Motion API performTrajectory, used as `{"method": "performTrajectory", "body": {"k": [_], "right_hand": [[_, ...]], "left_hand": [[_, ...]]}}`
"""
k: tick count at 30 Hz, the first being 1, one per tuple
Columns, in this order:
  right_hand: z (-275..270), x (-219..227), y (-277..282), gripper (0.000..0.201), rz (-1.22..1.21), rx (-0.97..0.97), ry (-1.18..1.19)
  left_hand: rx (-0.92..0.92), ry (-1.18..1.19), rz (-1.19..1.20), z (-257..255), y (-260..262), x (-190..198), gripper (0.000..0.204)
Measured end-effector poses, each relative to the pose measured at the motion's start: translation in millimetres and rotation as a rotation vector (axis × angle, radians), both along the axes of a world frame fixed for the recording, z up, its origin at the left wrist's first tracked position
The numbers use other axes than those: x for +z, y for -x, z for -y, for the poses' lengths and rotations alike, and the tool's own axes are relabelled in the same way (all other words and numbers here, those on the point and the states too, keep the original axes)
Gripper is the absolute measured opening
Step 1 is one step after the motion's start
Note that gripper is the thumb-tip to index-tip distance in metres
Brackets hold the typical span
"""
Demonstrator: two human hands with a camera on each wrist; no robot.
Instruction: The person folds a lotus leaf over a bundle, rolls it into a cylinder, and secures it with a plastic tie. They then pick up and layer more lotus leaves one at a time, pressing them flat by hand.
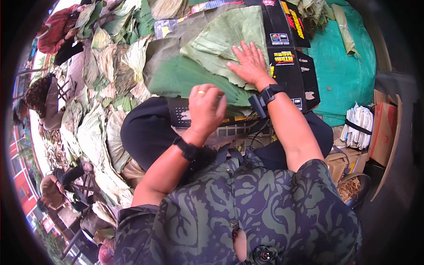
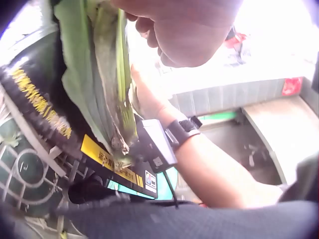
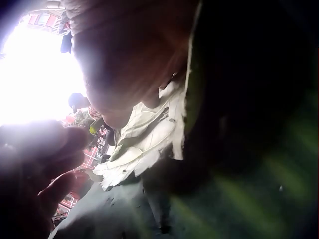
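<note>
My right hand lies spread on a pale green dried leaf, fingers apart and pointing away from me. This large, fan-shaped leaf has a wavy edge and looks like a lotus leaf. Beneath it spreads a darker green leaf, reaching toward my lap. My left hand is raised near the darker leaf's near edge, fingers curled and nothing visible in them. In the left wrist view the left hand hangs over the leaf edges. The right wrist view shows the pale leaf's ruffled edge below the right hand.
Flattened black printed cardboard lies under the leaves. Many dried leaves cover the ground at left, where other people sit. A green tarp spreads at right, beside a strapped bundle of white sheets and a cardboard box.
</note>
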State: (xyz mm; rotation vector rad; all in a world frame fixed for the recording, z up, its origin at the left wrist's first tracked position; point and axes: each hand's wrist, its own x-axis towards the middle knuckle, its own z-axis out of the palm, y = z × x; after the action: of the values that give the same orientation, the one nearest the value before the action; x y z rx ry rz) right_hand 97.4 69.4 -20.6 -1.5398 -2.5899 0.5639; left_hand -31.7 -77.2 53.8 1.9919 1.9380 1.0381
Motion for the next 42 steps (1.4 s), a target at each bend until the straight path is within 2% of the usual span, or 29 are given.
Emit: {"method": "performTrajectory", "body": {"k": [2, 4, 5, 6, 8, 9, 12, 17, 19, 20, 22, 23, 24, 26, 28, 30, 32, 34, 36, 37, 38, 40, 41, 42], "right_hand": [[1, 1, 2, 0.067, 0.024, -0.002, 0.001], [-1, -1, 1, 0.067, 0.029, 0.011, -0.014], [-1, -2, 2, 0.067, 0.025, 0.024, -0.016], [-3, 0, 2, 0.067, 0.034, 0.023, -0.022], [0, 1, 2, 0.068, 0.047, 0.025, -0.028], [0, 3, 3, 0.07, 0.056, 0.019, -0.017], [-2, 11, 7, 0.073, 0.07, 0.004, -0.012], [4, 9, 10, 0.078, 0.085, -0.01, -0.015], [9, 18, 15, 0.078, 0.088, -0.02, 0.007], [11, 22, 18, 0.079, 0.085, -0.03, 0.035], [12, 22, 20, 0.078, 0.126, -0.021, 0.029], [13, 22, 20, 0.078, 0.143, -0.013, 0.016], [15, 23, 20, 0.077, 0.159, -0.003, 0.004], [15, 26, 20, 0.075, 0.158, -0.015, 0.013], [14, 22, 18, 0.074, 0.125, -0.011, -0.003], [13, 19, 17, 0.068, 0.103, -0.021, -0.012], [10, 19, 17, 0.06, 0.323, 0.027, 0.04], [7, 17, 15, 0.053, 0.258, 0.012, 0.055], [6, 14, 14, 0.044, 0.142, -0.028, 0.103], [13, 7, 11, 0.034, -0.021, -0.079, -0.123], [7, 0, 6, 0.034, -0.023, -0.086, -0.122], [-8, -1, -6, 0.024, -0.529, -0.097, 0.038], [-6, -4, -8, 0.017, -0.812, -0.278, 0.036], [-12, 1, -13, 0.019, -0.786, -0.259, -0.007]], "left_hand": [[0.239, 0.43, 0.484, 37, 18, -28, 0.007], [0.606, 0.77, 1.246, 45, 28, -33, 0.019], [0.675, 0.796, 1.338, 49, 30, -36, 0.034], [0.677, 0.787, 1.341, 46, 30, -38, 0.034], [0.68, 0.507, 1.68, 37, 29, -47, 0.045], [0.683, 0.497, 1.749, 30, 29, -49, 0.052], [0.659, 0.476, 1.801, 14, 28, -49, 0.052], [0.631, 0.418, 2.0, 5, 38, -53, 0.043], [0.42, 0.426, 2.104, 5, 43, -50, 0.037], [0.411, 0.425, 2.105, 3, 43, -50, 0.037], [0.226, 0.337, 1.777, -6, 36, -31, 0.032], [0.297, 0.349, 1.632, -12, 32, -27, 0.03], [0.29, 0.35, 1.634, -16, 29, -31, 0.03], [0.173, 0.228, 0.917, -27, 24, -40, 0.027], [0.093, 0.072, 0.514, -42, 12, -31, 0.025], [0.057, 0.209, 0.236, -55, 3, -22, 0.028], [0.049, 0.266, 0.23, -64, -3, -20, 0.031], [0.061, 0.475, 0.048, -69, -7, -27, 0.035], [0.051, 0.479, 0.017, -74, -6, -33, 0.039], [0.048, 0.513, -0.008, -76, -6, -33, 0.04], [0.044, 0.549, -0.033, -77, -7, -33, 0.042], [0.041, 0.562, -0.046, -78, -7, -35, 0.041], [0.037, 0.574, -0.063, -79, -7, -36, 0.041], [0.032, 0.587, -0.079, -80, -9, -37, 0.041]]}}
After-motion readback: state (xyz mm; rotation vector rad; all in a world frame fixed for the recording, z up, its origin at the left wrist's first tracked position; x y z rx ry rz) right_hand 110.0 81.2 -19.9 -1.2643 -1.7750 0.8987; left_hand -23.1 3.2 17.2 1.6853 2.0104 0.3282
